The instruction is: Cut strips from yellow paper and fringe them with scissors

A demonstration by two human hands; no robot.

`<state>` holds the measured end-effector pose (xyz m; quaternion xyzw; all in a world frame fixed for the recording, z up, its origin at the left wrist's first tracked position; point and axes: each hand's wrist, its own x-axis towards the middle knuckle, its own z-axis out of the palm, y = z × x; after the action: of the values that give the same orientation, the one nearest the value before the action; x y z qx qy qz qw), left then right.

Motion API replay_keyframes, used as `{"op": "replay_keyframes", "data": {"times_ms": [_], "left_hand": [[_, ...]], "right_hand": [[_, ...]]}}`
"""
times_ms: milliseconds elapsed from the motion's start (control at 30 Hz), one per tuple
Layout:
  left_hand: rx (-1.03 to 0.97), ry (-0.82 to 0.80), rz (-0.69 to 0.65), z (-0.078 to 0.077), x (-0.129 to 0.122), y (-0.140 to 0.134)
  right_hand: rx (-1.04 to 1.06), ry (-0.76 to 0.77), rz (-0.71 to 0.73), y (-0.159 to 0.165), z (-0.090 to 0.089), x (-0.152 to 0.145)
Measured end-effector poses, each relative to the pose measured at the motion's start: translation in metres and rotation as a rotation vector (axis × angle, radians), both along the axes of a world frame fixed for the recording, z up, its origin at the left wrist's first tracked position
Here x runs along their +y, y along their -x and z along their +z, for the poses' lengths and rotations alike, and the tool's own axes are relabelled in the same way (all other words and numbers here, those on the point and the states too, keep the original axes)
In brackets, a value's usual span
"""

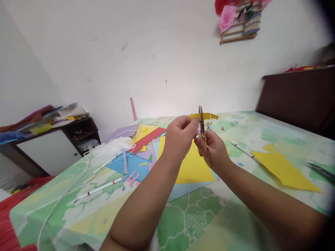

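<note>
My left hand (180, 134) pinches a narrow yellow paper strip (209, 116) by its left end, above the table. The strip's right part has a row of cuts along its lower edge. In my right hand (215, 148) is a pair of scissors (202, 122), its blades pointing up and slightly parted. The strip passes at the blades. Below the hands lies a yellow sheet (193, 167) on top of a light blue sheet (180, 192). Part of the scissors' handles is hidden by my right fingers.
A white string bundle (111, 148), a red strip (149, 139), a blue sheet (117, 165) and a marker (101, 188) lie to the left. A cut yellow piece (284, 170), another marker (244, 150) and a dark pointed tool (320, 170) lie right. A cabinet (47, 150) stands left.
</note>
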<state>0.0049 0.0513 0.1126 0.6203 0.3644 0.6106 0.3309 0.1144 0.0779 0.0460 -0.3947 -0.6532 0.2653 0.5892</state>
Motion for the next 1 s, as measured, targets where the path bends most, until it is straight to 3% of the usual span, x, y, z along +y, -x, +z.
{"op": "replay_keyframes", "data": {"times_ms": [233, 400, 767, 1000], "left_hand": [[-0.033, -0.067, 0.047, -0.007, 0.006, -0.001], [-0.065, -0.023, 0.070, -0.002, 0.003, 0.001], [0.148, 0.065, 0.121, 0.009, -0.003, 0.005], [0.162, 0.089, 0.109, 0.010, -0.004, 0.007]], "right_hand": [[-0.006, 0.000, 0.049, 0.001, 0.002, -0.001], [-0.071, -0.009, 0.034, 0.001, 0.003, 0.000], [-0.163, -0.045, -0.061, 0.001, 0.000, 0.002], [-0.169, -0.052, -0.086, 0.000, -0.001, 0.003]]}}
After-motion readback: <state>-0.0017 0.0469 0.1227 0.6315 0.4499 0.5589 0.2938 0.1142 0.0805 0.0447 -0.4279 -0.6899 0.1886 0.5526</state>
